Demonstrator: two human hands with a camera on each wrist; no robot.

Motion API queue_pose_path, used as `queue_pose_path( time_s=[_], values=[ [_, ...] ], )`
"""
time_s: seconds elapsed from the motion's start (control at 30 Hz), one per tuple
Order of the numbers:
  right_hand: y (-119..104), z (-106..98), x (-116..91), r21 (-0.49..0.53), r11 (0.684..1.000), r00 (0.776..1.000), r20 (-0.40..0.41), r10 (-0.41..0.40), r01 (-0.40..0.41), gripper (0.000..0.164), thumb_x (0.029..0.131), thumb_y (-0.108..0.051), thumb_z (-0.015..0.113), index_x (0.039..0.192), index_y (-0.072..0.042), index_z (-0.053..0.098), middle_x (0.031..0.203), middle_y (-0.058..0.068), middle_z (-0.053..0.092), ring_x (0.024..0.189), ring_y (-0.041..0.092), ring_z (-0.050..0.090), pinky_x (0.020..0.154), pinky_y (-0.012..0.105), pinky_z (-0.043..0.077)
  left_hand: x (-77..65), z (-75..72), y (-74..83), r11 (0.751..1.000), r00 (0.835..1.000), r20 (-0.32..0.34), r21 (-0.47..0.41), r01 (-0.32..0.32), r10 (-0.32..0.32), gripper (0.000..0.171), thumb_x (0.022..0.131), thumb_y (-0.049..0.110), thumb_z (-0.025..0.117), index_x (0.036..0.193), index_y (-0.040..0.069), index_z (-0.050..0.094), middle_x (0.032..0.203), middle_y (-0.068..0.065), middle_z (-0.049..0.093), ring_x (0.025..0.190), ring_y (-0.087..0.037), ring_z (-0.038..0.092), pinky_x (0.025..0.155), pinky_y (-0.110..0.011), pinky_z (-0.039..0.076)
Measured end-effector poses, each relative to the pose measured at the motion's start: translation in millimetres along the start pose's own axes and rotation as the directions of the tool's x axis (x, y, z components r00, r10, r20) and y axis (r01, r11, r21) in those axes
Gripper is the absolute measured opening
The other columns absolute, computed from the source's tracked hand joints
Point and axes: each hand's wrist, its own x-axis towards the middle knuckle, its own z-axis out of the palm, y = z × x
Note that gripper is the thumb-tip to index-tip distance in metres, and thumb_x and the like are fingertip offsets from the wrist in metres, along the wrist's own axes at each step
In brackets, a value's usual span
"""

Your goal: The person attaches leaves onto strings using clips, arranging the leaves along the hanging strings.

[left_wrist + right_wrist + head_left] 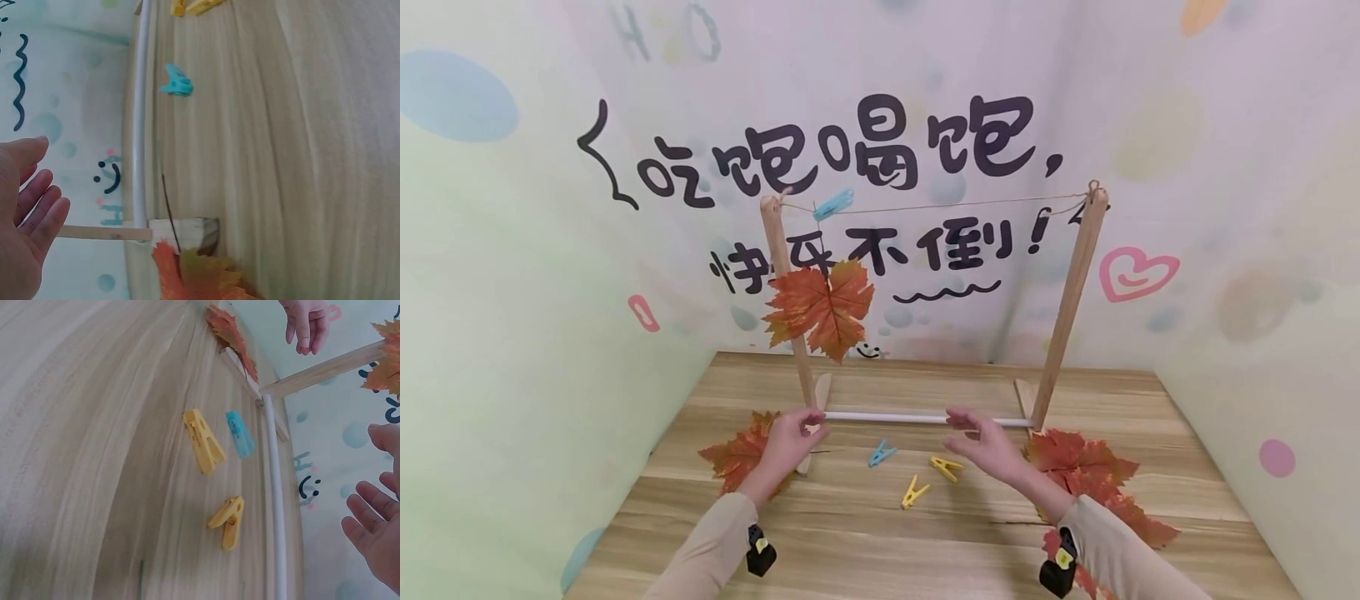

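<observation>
My left hand (792, 442) hovers with relaxed fingers above a red-orange maple leaf (737, 454), near the frame's left post. My right hand (988, 450), fingers loosely bent and holding nothing, hovers near the white crossbar (895, 417). Between and below the hands, a blue clothespin (882, 453) lies on the table with a yellow clothespin (945, 468) and a second yellow clothespin (913, 492). Another blue clothespin (833, 205) clips the stem of a hanging maple leaf (827, 308) to the string (955, 205). All three loose clothespins appear in the right wrist view.
Wooden posts stand at the left (801, 367) and right (1070, 312), with the string tied between their tops. More maple leaves (1086, 467) lie at the right, partly under my right forearm. Printed walls border the wooden table (850, 542) behind and at both sides.
</observation>
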Motion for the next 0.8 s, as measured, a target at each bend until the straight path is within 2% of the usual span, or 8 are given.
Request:
queue_pose_path(
  time_s=[0.2,0.47,0.6,0.8],
  values=[
    [12,8,-5,-0.006,1.0,1.0,-0.001,-0.009,0.009,0.044,0.083,-0.016,0.066,0.121,0.003,0.052,0.113,0.017,0.059,0.107,0.037,0.052,0.091,0.053,0.039,-7.0,5.7,-12.6,0.999,0.999,0.02,0.032,0.039,-0.04,0.017,0.074,0.006,0.073,0.089,0.0,0.067,0.087,-0.014,0.067,0.081,-0.028,0.063,0.071,-0.038,0.052],
    [24,20,-10,-0.031,0.999,0.999,0.012,-0.041,0.042,0.044,0.082,-0.015,0.067,0.119,0.004,0.053,0.111,0.02,0.06,0.104,0.038,0.054,0.087,0.052,0.043,-17.8,12.9,-27.5,0.987,0.985,0.121,0.115,0.109,-0.123,0.028,0.073,0.013,0.075,0.096,0.0,0.067,0.096,-0.012,0.066,0.092,-0.031,0.06,0.079,-0.045,0.048],
    [26,22,-13,-0.009,0.999,0.999,0.005,-0.046,0.046,0.042,0.082,-0.01,0.066,0.118,0.005,0.053,0.109,0.021,0.06,0.102,0.04,0.054,0.086,0.054,0.043,-21.3,16.3,-32.1,0.986,0.982,0.145,0.13,0.105,-0.124,0.032,0.074,0.017,0.075,0.099,0.0,0.066,0.1,-0.012,0.065,0.097,-0.031,0.059,0.082,-0.045,0.047],
    [30,25,-16,-0.002,0.999,0.998,0.026,-0.052,0.052,0.042,0.083,-0.007,0.065,0.119,0.008,0.051,0.109,0.023,0.059,0.102,0.043,0.052,0.085,0.054,0.043,-23.1,23.0,-35.9,0.983,0.989,0.121,0.175,0.062,-0.084,0.032,0.072,0.017,0.075,0.097,-0.001,0.065,0.097,-0.013,0.065,0.092,-0.03,0.06,0.079,-0.044,0.047]
  ],
)
